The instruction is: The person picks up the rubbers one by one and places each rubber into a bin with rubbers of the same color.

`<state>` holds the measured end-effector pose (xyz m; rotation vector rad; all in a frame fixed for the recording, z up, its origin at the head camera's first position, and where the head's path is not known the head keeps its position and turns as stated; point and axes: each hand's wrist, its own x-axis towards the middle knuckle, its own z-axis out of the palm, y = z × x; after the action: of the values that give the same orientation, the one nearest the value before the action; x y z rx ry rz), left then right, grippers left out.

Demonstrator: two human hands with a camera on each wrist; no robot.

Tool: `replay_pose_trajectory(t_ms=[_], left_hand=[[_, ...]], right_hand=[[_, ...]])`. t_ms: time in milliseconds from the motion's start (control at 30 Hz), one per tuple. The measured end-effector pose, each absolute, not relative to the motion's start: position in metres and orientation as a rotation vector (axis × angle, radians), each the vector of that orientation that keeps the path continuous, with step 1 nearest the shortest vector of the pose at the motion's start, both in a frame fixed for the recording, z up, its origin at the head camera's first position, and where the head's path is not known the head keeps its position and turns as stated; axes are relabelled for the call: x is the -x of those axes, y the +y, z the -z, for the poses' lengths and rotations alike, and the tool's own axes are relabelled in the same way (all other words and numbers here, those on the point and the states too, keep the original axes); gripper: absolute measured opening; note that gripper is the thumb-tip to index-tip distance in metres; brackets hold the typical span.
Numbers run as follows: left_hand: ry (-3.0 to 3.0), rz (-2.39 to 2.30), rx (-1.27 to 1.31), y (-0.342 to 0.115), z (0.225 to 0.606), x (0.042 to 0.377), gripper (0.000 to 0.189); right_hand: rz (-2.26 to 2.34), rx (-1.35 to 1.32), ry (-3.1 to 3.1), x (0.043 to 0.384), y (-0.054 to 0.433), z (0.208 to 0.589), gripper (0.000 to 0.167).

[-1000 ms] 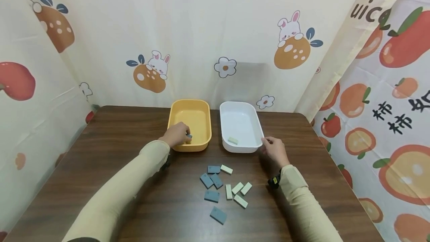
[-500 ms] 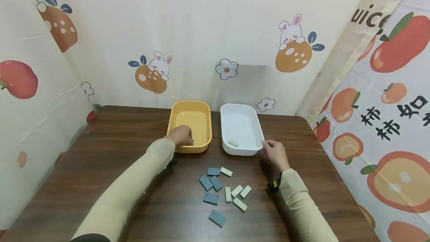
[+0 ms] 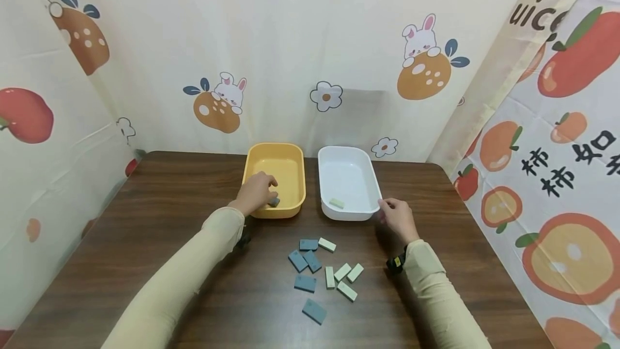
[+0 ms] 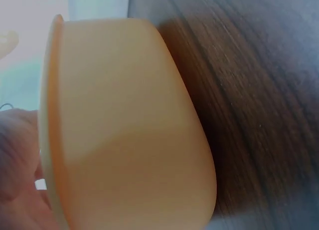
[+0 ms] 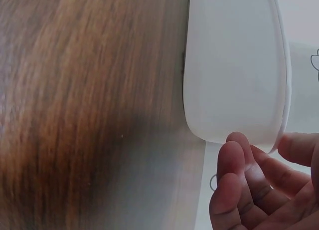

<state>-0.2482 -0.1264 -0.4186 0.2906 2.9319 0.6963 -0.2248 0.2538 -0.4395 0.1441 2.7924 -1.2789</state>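
Blue-grey rectangular block low in the near end of the yellow rounded-corner plastic tub, just beneath your left hand. Your left thumb and forefinger stand apart above it; whether either grazes the block, cannot tell. Your left wrist passes over the tub's near-left rim. Right of it, a small gap between, sits the white rounded-corner plastic tub, a pale green narrow block lying inside at the near end. Your right hand pinches that tub's near-right rim between thumb and forefinger, other fingers curved beneath. Nearer you, on the dark brown wood-grain table: five loose blue-grey blocks, mostly on the left, and five loose pale green blocks, mostly right. Behind, a cream curtain printed with rabbits, fruit and flowers.
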Motion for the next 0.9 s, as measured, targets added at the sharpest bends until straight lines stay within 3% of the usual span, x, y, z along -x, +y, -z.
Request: replay_pose_trajectory(t_ms=[267,900], left_hand=[[3.025,-0.898,-0.231,-0.137,0.409,0.232,0.031],[3.119,-0.840,-0.050,-0.166,0.410,0.218,0.041]], right_hand=[[1.271,-0.158,2.789,0.224,0.251,0.437,0.040],[1.295,-0.173,2.800,0.222,0.251,0.438,0.040]])
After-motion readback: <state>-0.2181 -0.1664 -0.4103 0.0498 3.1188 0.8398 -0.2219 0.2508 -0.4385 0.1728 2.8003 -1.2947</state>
